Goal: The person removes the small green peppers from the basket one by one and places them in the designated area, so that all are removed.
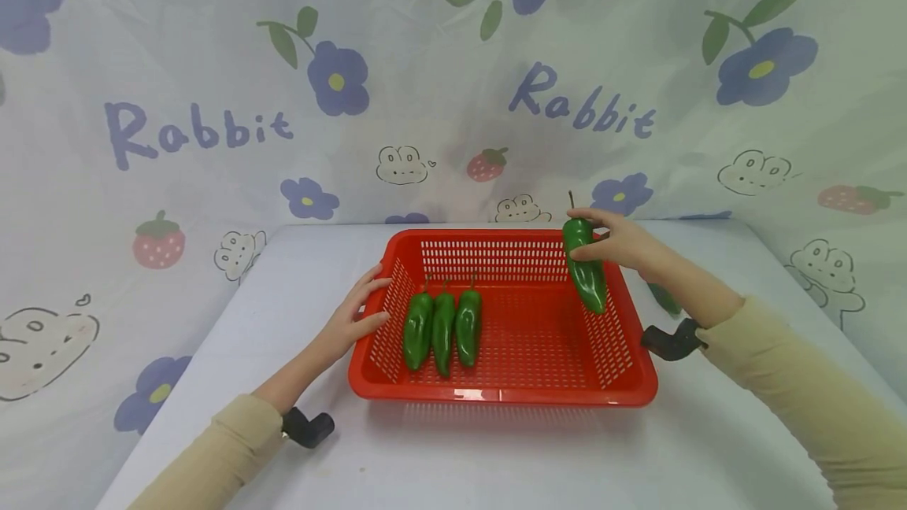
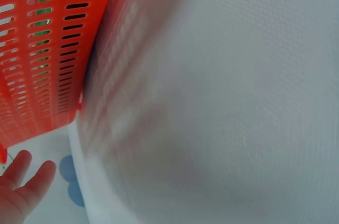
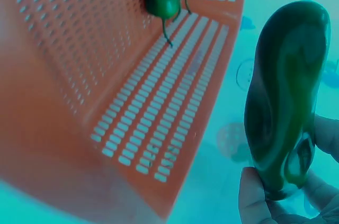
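Observation:
My right hand (image 1: pixel 615 242) pinches a long green pepper (image 1: pixel 586 272) near its stem end, above the right side of a red plastic basket (image 1: pixel 499 395). The pepper hangs tilted with its tip downward. In the right wrist view the held pepper (image 3: pixel 288 91) is gripped between thumb and fingers. On the basket's left side, my left hand (image 1: pixel 352 319) rests at the rim with its fingers extended. Three green peppers (image 1: pixel 442 333) lie side by side in the left part of the basket. The left wrist view shows fingers (image 2: pixel 38 181) beside the basket wall.
Another green pepper (image 1: pixel 664 299) lies on the white table (image 1: pixel 496 463) right of the basket, partly hidden by my right forearm. A patterned curtain (image 1: pixel 453 85) stands behind the table. Black wrist-mounted pieces (image 1: pixel 669 340) stick out from both sleeves.

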`<state>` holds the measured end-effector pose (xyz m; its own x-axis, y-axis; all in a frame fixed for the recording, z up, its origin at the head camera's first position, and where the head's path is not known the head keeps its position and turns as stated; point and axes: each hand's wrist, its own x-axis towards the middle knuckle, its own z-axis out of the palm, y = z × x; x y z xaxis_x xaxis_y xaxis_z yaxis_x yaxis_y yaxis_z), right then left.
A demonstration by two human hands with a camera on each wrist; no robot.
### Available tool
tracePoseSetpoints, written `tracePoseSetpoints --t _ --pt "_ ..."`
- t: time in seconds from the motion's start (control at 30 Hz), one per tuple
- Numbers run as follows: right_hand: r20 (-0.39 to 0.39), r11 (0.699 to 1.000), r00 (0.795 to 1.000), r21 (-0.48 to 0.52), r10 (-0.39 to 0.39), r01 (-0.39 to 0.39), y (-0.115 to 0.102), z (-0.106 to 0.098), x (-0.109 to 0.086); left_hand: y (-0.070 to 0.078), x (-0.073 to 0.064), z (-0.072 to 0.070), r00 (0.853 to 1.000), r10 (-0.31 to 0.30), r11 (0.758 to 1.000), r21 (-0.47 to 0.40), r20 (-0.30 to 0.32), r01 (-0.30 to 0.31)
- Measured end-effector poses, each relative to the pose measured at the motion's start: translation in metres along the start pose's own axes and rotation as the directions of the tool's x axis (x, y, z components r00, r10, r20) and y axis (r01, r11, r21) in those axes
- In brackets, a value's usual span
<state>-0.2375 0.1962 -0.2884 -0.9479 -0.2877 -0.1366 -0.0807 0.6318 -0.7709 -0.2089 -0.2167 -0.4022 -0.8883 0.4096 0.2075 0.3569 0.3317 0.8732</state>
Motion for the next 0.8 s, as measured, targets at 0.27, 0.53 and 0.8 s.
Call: tracePoseSetpoints --t 0.27,0.53,0.8 --pt "-0.005 1.000 1.000 0.029 -0.005 0.005 0.011 -0.018 -0.006 0.001 0.000 0.000 1.000 0.003 1.000 0.004 -0.001 -0.003" --pt "-0.033 0.995 0.996 -0.065 0.078 -0.080 0.031 -0.033 -0.008 0.000 0.000 0.000 1.000 -0.017 1.000 -0.005 0.006 0.017" --pt "-0.056 0.990 0.994 -0.101 0.094 -0.099 0.051 -0.048 -0.013 0.000 0.000 0.000 1.000 -0.009 1.000 -0.004 0.001 0.009"
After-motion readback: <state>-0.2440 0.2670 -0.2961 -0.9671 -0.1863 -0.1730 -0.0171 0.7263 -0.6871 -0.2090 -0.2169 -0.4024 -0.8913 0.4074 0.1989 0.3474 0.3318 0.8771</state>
